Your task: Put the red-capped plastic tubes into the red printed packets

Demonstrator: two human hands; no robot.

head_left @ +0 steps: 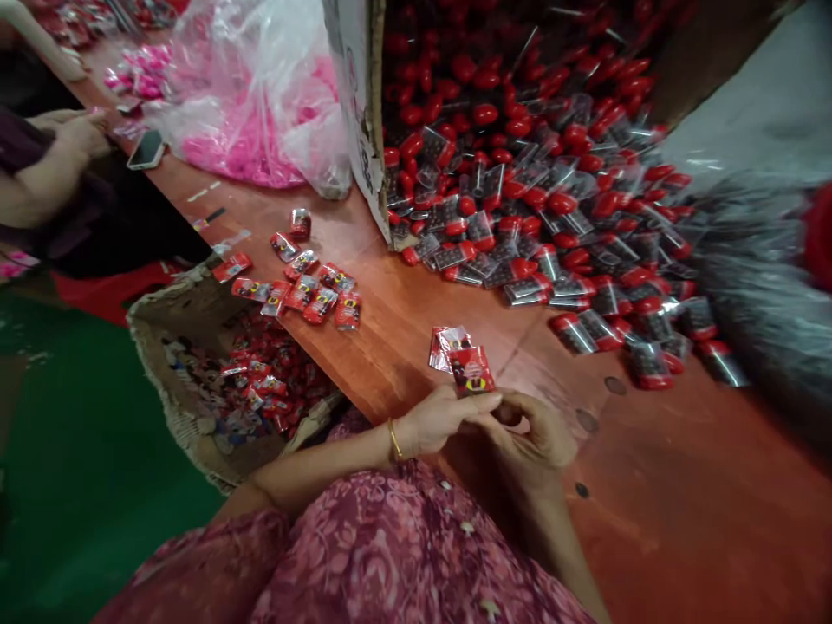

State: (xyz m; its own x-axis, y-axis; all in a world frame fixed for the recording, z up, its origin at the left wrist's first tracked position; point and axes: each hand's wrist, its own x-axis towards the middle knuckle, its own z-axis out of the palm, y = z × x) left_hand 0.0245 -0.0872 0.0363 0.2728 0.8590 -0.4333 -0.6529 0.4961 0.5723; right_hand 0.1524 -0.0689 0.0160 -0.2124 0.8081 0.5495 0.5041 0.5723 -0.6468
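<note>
Grasping small red packet (pixel 473 368) by its lower edge w/ L hand (pixel 437 420), with thumb laid over it. Bending fingers of R hand (pixel 541 435) just beside, near lower R corner of same packet; cannot tell whether pinching it also. Wearing gold bracelet (pixel 394 439) on L wrist, and patterned garment (pixel 383 555).

Just behind held packet, seeing other red packets (pixel 442 345) lying on counter (pixel 403 299). Farther L, near counter edge, seeing loose group of similar pkts (pixel 320 303); below, open container (pixel 148 325) w/ many more inside. In front, to R, seeing cardboard box (pixel 360 113), w/ big heap of red-and-clear pcs (pixel 513 234) spread from it onto counter. At upper L, seeing plastic bag (pixel 260 104) w/ pink pcs, phone (pixel 148 150) near it, and another person's hand (pixel 81 139).
</note>
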